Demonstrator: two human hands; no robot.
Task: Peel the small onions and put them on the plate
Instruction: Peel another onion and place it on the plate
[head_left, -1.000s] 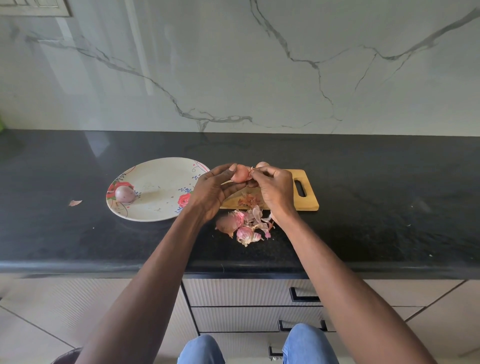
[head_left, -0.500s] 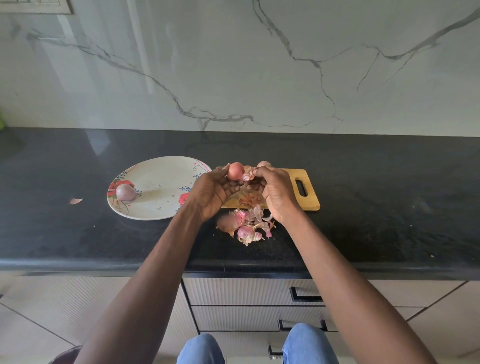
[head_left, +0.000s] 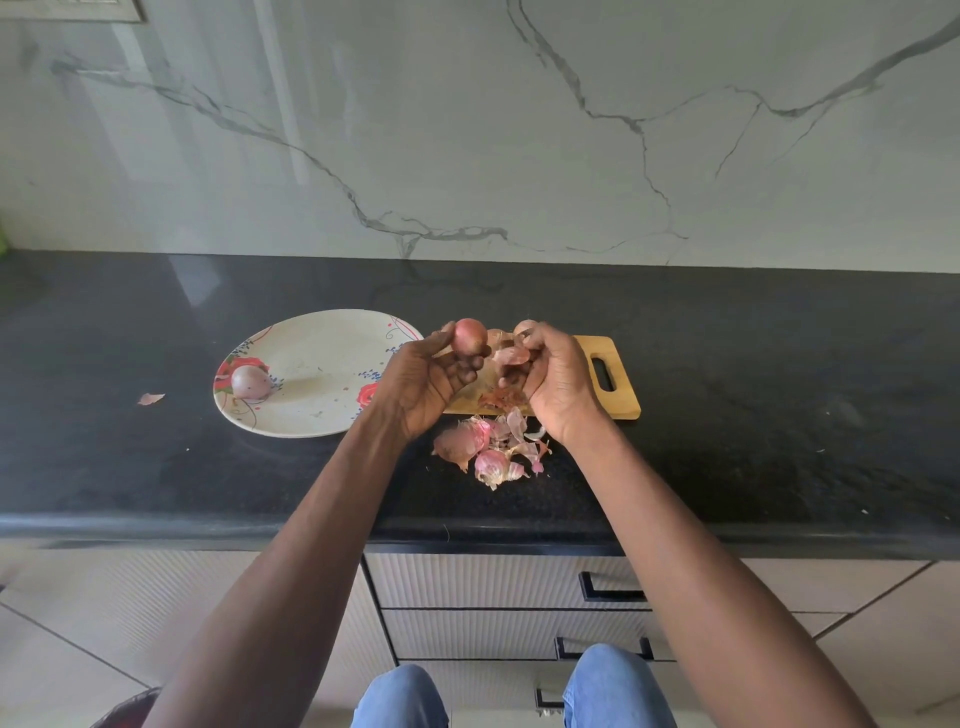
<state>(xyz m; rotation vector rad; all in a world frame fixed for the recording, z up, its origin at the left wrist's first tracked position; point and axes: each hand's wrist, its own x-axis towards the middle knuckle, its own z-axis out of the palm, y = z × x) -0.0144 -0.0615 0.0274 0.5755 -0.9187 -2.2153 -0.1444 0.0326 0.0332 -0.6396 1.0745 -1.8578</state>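
Onion (head_left: 469, 336) in left hand (head_left: 422, 384); peel (head_left: 510, 356) in right hand (head_left: 557, 383)

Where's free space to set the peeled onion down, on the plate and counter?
Plate: bare across its middle and right, between the peeled onion at its left rim and the left hand. Counter: bare right of the cutting board. Crowded: the peel pile in front of the board, under both hands.

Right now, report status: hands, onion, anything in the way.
Left hand holds peeled onion. Right hand pinches loose skin. One onion on plate. Path to plate unobstructed.
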